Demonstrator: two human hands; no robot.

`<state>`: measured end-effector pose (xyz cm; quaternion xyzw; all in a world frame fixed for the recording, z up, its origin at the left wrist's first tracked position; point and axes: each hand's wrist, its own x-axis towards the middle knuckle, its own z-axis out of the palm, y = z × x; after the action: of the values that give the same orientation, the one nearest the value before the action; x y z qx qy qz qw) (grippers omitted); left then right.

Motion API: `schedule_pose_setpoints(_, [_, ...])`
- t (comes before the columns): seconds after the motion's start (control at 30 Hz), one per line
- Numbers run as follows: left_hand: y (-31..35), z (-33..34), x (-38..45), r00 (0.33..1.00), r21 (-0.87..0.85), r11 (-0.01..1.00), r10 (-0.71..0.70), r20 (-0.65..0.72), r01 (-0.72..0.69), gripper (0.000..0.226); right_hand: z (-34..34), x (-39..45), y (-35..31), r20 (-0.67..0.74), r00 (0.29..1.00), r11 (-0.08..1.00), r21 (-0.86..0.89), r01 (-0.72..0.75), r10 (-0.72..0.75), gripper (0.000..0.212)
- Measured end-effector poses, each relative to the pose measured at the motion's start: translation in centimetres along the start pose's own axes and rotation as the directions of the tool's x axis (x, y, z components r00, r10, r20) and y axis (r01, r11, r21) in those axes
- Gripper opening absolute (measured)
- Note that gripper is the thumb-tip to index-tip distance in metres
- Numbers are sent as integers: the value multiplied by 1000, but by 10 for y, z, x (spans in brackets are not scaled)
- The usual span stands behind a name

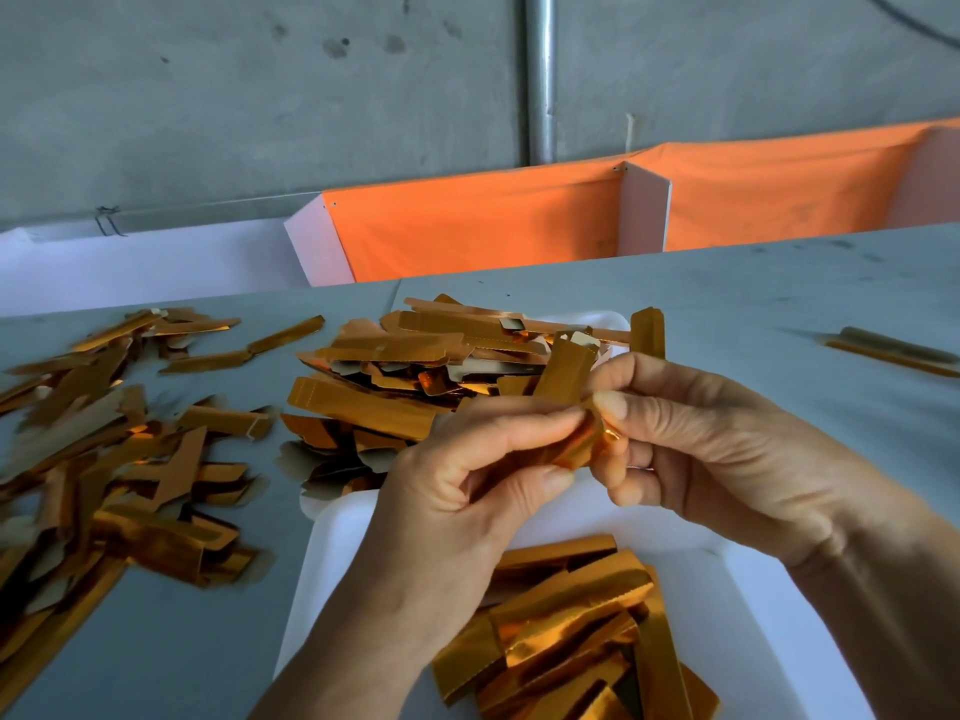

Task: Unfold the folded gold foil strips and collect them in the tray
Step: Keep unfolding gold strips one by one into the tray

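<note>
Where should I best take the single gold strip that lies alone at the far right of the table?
Pinch the lone strip at its near right end, coming from the right with the right hand. It lies flat, long and thin, apart from other things, so that end is free.

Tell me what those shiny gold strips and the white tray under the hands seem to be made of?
The gold strips look like thin card or paper with a metallic foil face: they mirror light, hold sharp creases, and some show a dull pale back. The white tray looks like smooth matte plastic or foam, with a rounded moulded rim; which of the two I cannot tell.
</note>
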<state>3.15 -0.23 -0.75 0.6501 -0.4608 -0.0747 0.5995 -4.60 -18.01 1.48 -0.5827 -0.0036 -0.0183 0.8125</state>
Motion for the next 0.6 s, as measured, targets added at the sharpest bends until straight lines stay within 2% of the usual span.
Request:
schedule_pose_setpoints(0.1, [1,3,0,999,42,999,-32,-23,33,42,-2,-3,0,17,997,997,-6,-70,71,18])
schedule_pose_setpoints(0.2, [6,6,0,998,274,961,39,-56,-22,50,-5,-3,1,71,975,978,-21,-209,210,46])
schedule_pose_setpoints(0.3, [9,9,1,990,483,869,138,-22,-110,61,-7,-3,-1,96,966,971,9,-240,238,40])
schedule_pose_setpoints(0.37, [10,12,2,981,547,823,195,-20,-153,67,-6,-1,0,106,972,977,24,-212,208,42])
schedule_pose_setpoints(0.43, [9,14,2,975,459,880,193,-111,-122,67,-5,1,3,34,986,986,-42,-163,164,39])
schedule_pose_setpoints(0.5, [8,12,3,963,148,989,45,-265,-6,59,-1,4,6,-39,991,976,-170,-135,130,39])
schedule_pose_setpoints(0.57, [5,9,5,948,-154,986,-114,-297,71,56,7,6,8,-69,993,927,-355,-118,100,37])
schedule_pose_setpoints(0.6, [2,8,5,946,-226,970,-151,-286,86,51,11,7,10,-80,993,880,-461,-113,85,35])
